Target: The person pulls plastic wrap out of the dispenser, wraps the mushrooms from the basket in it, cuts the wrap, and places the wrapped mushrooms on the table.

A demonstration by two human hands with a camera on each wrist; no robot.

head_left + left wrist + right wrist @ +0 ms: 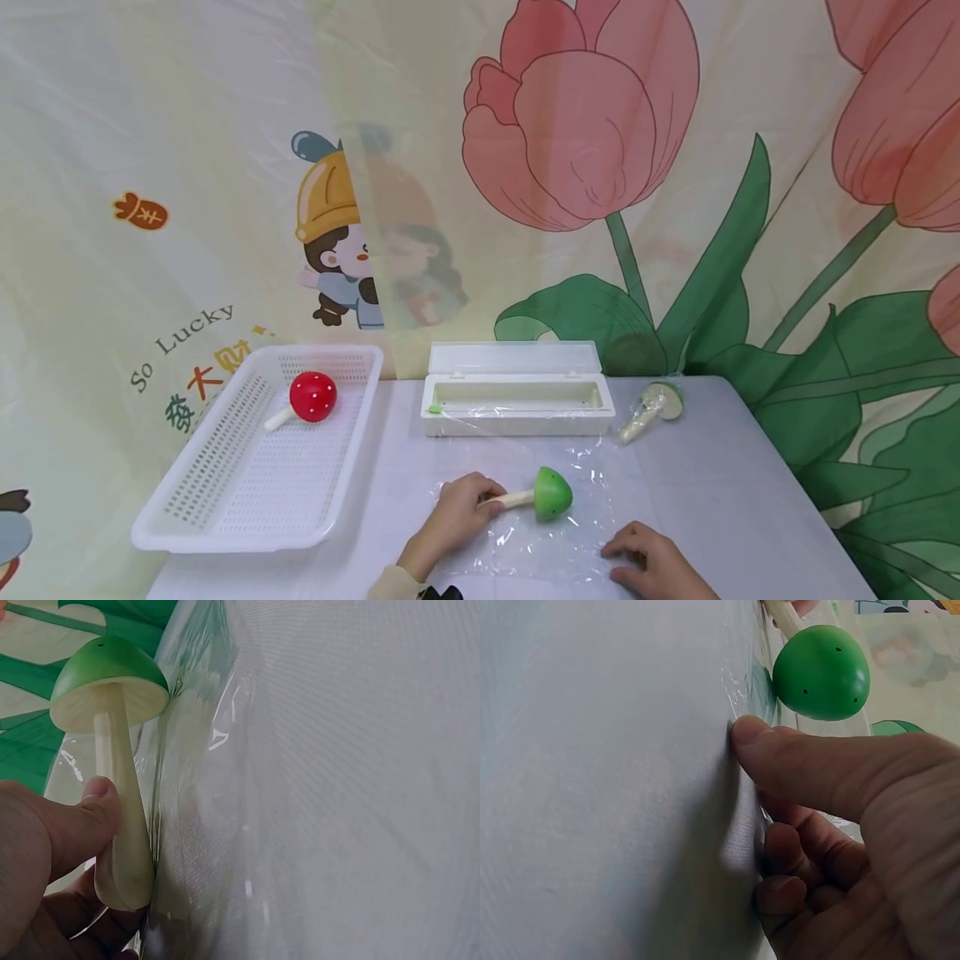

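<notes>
My left hand [465, 510] holds a toy mushroom [553, 495] by its pale stem, thumb on one side and fingers behind. Its green cap, dotted with small dark spots, points right in the head view. Beneath it a sheet of clear plastic film [517, 546] is spread on the table, wrinkled and shiny. At the film's right edge, my right hand [656, 562] has its fingertips down against the surface, fingers loosely bent, with a gap between thumb and forefinger. The green cap [822, 673] appears just beyond the right thumb in the right wrist view.
A white perforated basket [247, 533] on the left holds a red, white-dotted toy mushroom [312, 397]. Behind the film stands a long white box [517, 427] with its lid up. Right of it lies a film-wrapped toy mushroom [651, 410]. A printed curtain [420, 67] hangs behind the table.
</notes>
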